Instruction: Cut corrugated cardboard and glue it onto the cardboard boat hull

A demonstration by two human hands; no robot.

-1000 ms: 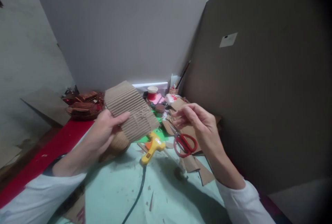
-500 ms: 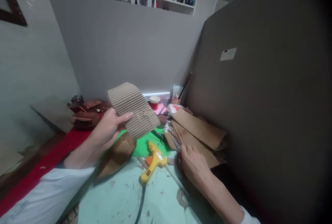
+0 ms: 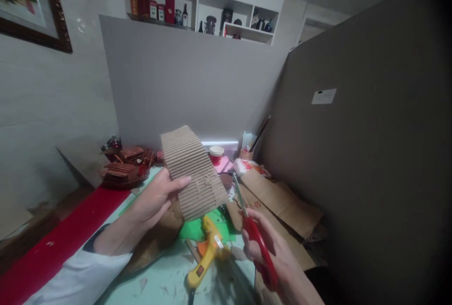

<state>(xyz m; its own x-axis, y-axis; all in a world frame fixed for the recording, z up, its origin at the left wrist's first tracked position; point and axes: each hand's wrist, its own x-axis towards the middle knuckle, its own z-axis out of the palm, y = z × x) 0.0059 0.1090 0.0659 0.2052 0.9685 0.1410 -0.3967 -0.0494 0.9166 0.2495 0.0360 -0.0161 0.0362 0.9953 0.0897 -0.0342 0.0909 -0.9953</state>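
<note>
My left hand grips a piece of corrugated cardboard by its left edge, thumb on the ribbed face, and holds it up above the table. In my right hand is a pair of scissors with red handles, its blades pointing up and away from me, to the right of the cardboard and apart from it. A yellow glue gun lies on the table between my hands. Behind my left wrist a curved brown cardboard shape is partly hidden.
Flattened cardboard pieces are heaped at the right by the grey partition. A red-and-white cup and a holder with sticks stand at the back. Brown model boats sit back left. Scraps litter the pale green tabletop.
My right hand has lifted the scissors from beside the cardboard heap, and they now show in full. The cardboard stays in my left hand. The view has tilted up.
</note>
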